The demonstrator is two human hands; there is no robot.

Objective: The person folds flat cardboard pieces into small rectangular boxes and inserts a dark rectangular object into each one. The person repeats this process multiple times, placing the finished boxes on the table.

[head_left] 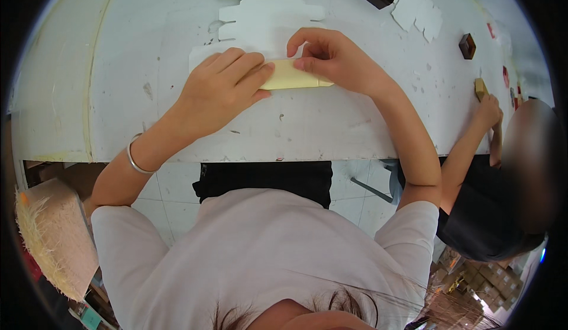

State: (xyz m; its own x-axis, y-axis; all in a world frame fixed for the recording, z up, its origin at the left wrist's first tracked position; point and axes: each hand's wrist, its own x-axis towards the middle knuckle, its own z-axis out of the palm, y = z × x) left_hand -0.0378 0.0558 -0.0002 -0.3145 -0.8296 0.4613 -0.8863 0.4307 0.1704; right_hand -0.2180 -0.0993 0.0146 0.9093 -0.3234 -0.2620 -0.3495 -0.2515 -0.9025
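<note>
A pale yellow folded card piece [290, 76] is extending crosswise over the white table [331, 132], between both hands. The left hand [228, 81] is pinching its left end, fingers lying close together. The right hand [340, 60] is touching its far edge with the thumb, the index finger arching clear; whether its other fingers are gripping cannot be told. White cut sheets [266, 7] are lying beyond.
</note>
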